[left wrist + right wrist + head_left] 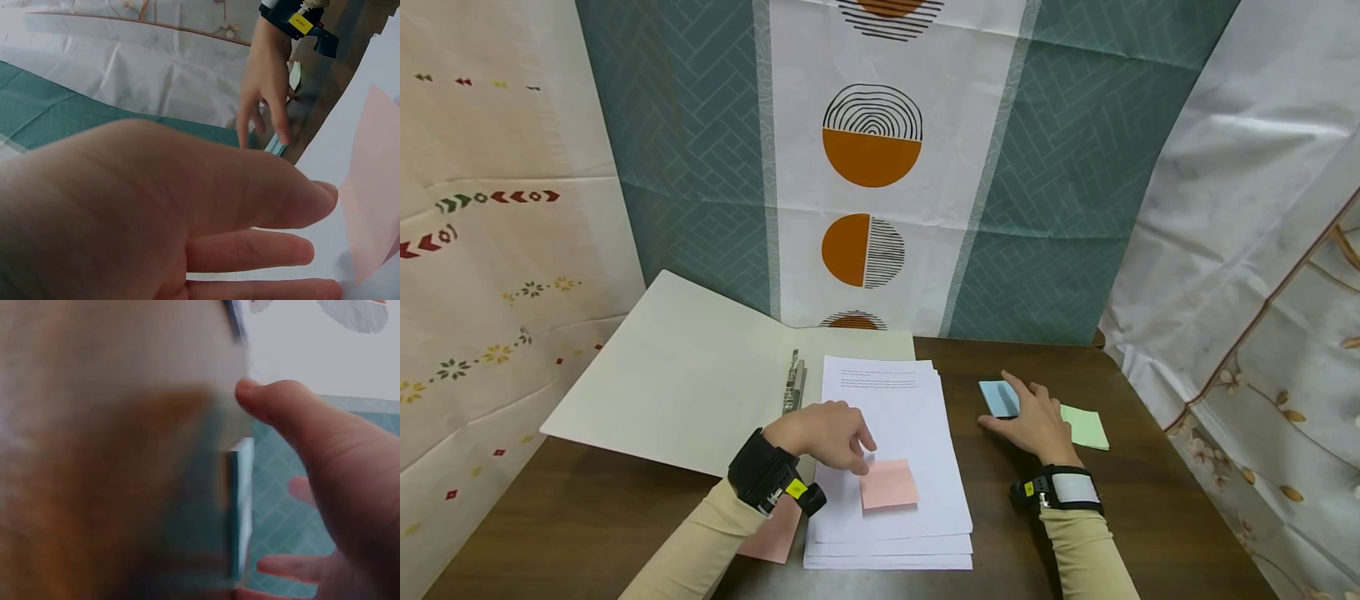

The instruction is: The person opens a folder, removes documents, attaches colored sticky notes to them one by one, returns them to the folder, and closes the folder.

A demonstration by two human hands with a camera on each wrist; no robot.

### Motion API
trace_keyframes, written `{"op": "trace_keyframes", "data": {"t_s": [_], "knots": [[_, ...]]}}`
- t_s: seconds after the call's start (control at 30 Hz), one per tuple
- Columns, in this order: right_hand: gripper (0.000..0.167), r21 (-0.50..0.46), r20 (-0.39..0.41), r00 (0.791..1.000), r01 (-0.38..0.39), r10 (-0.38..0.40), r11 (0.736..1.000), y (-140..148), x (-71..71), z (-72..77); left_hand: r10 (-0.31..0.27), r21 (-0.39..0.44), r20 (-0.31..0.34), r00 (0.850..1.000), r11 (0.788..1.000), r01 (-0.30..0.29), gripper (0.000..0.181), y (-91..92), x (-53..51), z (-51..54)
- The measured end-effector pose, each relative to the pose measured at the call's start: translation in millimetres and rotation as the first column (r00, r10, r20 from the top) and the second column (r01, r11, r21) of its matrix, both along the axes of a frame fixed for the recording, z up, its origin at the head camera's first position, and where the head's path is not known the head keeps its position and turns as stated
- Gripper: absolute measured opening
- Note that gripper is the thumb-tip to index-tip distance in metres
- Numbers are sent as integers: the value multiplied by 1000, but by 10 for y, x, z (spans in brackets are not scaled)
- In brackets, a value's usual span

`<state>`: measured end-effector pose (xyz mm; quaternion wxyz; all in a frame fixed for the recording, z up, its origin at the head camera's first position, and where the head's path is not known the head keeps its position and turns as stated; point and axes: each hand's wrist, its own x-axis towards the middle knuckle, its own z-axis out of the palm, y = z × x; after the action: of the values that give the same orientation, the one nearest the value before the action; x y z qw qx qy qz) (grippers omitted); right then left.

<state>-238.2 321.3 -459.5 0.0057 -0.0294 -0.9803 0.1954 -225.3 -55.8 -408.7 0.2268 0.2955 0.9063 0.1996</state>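
A pink sticky note (889,486) lies on the front half of a stack of white printed sheets (895,425). My left hand (827,437) hovers at the note's upper left corner. In the left wrist view its thumb and fingers extend loosely toward the pink note (375,181), and I cannot tell whether they touch it. To the right, my right hand (1037,425) reaches over a blue sticky-note pad (995,397) with thumb and fingers spread. The right wrist view shows the blue pad (242,512) beside the thumb, not gripped.
An open cream folder (685,367) with a metal clip (793,383) lies behind and left of the sheets, partly under them. A pink pad (777,533) sits beneath the left wrist. A green pad (1086,427) lies right of the right hand, near patterned cloth.
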Motion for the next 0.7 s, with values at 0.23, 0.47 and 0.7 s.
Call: {"op": "trace_keyframes", "data": {"t_s": [0.23,0.47,0.7], "knots": [[78,74,12,1000,13,-14,997,-38,-9,-55,4,-2,2,1000,1000,-4,34,-9,1,6],[52,64,-42,999,13,-10,998,-22,-42,-50,6,-10,-3,1000,1000,-6,34,-10,-7,-14],[46,73,-52,998,-18,22,997,-16,-59,-35,5,-12,0,1000,1000,-5,34,-4,-15,-12]]}}
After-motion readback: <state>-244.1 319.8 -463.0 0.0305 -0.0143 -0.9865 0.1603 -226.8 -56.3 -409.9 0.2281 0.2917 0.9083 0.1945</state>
